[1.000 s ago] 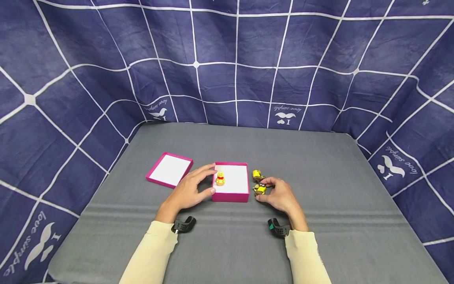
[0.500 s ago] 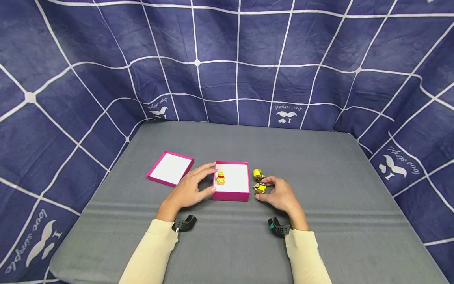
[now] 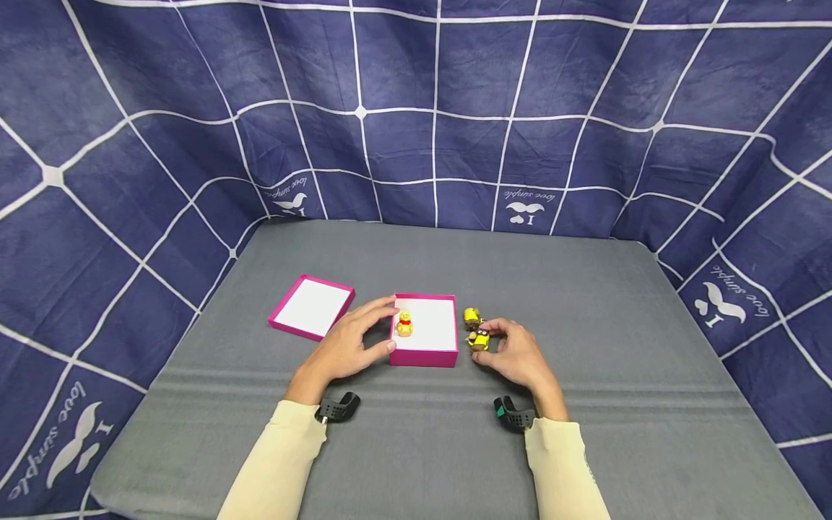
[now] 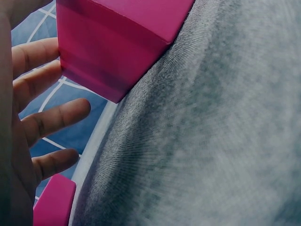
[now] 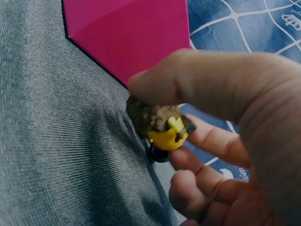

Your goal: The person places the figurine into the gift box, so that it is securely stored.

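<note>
In the head view a pink box [image 3: 424, 358] with a white inside stands mid-table, holding a small yellow bear figurine [image 3: 405, 326] in a red top near its left wall. My left hand [image 3: 347, 345] touches the box's left side with spread, mostly straight fingers, also seen in the left wrist view. Right of the box, my right hand [image 3: 516, 354] pinches a yellow-and-brown Minion figurine [image 3: 479, 340] between thumb and fingertips. In the right wrist view this figurine [image 5: 164, 136] shows a rough brown part, partly covered by the thumb. A second yellow-and-brown figurine [image 3: 471, 316] lies just behind it.
A pink box lid [image 3: 312, 307], white inside facing up, lies left of the box, behind my left hand. The grey cloth-covered table [image 3: 416, 448] is bordered by a blue curtain [image 3: 403, 87] with white lines at the back and sides.
The Minion figurine in my right hand has shifted slightly to the right and turned a little more upright. My left hand stays against the box. The view has tilted slightly.
</note>
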Demonstrator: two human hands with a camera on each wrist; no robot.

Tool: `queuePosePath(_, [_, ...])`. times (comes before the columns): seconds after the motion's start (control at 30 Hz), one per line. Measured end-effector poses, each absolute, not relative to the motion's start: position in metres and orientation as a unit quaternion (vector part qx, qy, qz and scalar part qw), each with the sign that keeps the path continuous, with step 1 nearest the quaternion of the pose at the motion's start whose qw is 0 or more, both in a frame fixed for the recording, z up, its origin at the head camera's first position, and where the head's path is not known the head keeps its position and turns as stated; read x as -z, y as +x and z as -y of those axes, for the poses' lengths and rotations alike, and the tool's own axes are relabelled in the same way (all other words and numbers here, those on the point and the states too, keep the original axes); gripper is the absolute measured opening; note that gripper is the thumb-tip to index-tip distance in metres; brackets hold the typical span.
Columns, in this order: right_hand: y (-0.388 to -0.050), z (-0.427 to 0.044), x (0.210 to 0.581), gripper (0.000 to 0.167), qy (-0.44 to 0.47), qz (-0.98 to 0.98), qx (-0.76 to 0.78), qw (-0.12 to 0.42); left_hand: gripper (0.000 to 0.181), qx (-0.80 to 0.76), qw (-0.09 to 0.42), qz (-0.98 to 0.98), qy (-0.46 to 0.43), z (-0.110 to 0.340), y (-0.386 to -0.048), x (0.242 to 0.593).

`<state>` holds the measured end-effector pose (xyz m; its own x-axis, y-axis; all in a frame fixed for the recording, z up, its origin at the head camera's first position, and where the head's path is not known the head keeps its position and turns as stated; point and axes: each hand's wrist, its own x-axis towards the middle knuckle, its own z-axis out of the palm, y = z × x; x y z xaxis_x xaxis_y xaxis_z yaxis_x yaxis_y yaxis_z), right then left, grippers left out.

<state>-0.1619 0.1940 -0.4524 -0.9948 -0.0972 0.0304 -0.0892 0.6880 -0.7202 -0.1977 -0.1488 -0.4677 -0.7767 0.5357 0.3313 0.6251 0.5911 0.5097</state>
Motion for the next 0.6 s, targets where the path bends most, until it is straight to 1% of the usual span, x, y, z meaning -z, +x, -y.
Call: queuePosePath(0.6, [-0.1652, -0.1927, 0.4510, 0.047, -0.063, -0.904, 0.415, -0.081, 0.062, 0.311, 0.071, 0.892, -0.321, 0.1491, -0.1976, 0.4679])
